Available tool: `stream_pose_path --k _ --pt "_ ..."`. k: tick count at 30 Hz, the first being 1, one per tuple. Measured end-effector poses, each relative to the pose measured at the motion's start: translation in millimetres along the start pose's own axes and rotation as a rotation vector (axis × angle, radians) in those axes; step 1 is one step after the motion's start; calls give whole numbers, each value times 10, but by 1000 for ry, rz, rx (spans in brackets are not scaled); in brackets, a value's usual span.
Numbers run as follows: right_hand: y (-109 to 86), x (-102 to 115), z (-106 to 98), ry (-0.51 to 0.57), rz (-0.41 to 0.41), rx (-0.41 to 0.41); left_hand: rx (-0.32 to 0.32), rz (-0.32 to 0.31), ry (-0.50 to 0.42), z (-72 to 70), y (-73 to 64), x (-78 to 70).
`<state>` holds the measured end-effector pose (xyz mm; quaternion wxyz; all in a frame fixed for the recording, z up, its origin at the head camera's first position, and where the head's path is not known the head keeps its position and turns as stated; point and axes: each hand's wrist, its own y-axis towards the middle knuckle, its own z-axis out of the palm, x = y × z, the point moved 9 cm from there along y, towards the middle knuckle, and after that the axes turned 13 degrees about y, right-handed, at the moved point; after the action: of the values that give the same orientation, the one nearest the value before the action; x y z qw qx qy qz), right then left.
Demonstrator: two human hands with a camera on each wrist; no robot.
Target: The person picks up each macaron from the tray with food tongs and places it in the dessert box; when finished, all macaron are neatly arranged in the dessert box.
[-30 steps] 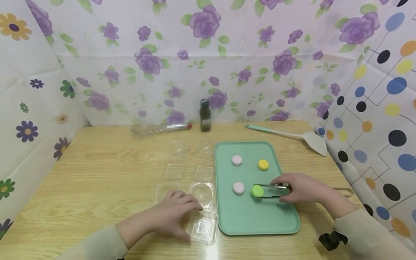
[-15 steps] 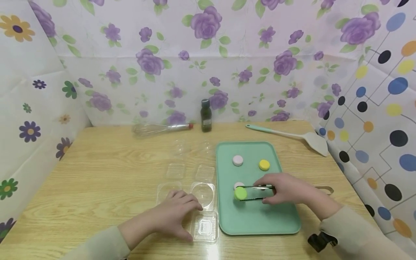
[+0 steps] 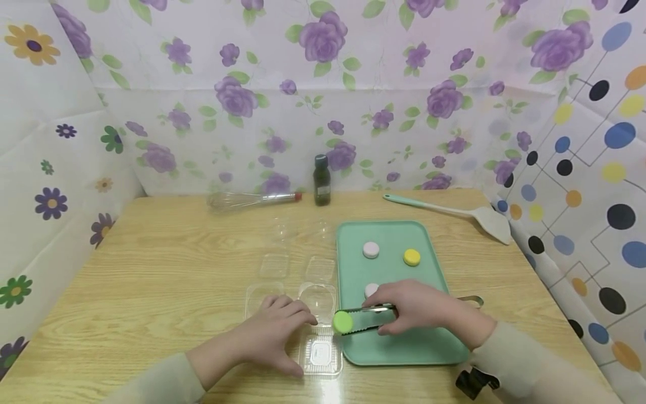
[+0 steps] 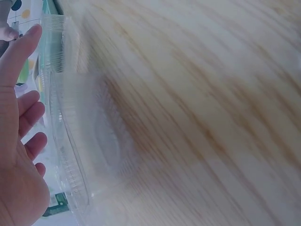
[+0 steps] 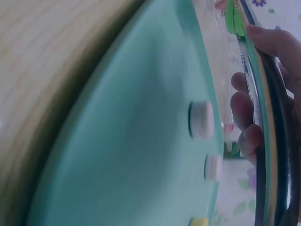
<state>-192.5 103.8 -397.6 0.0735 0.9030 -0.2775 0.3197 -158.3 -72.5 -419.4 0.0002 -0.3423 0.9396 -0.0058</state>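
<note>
In the head view my right hand grips metal tongs with serrated edges. A bright green macaron is held between the tong tips, over the left rim of the teal tray and right at a clear plastic box. My left hand lies just left of that box, fingers relaxed and thumb spread, holding nothing. The left wrist view shows its fingers beside the clear plastic. Two pale pink macarons and a yellow one sit on the tray; my right hand partly covers the nearer pink one.
More clear boxes and lids stand in rows left of the tray. Along the back are a whisk, a dark bottle and a spatula. Patterned cloth walls enclose the wooden table.
My right hand has carried the green macaron in the tongs leftward across the tray and slightly toward me, to the tray's left rim. The left hand has stayed beside the box.
</note>
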Motion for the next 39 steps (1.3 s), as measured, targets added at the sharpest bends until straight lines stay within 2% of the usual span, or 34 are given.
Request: stream_pose_path --k 6,20,30,34,39 --pt "101 119 128 -13 -36 38 -18 4 7 -14 9 -12" --pt "190 223 318 -59 -28 95 -14 15 7 32 11 -37" --pt "200 248 345 -105 -14 99 -32 11 -17 29 4 -49" --pt "220 292 361 -118 -40 104 -31 7 -18 34 1 -51" --pt "268 390 363 -184 -64 108 -33 5 -11 25 -4 -48"
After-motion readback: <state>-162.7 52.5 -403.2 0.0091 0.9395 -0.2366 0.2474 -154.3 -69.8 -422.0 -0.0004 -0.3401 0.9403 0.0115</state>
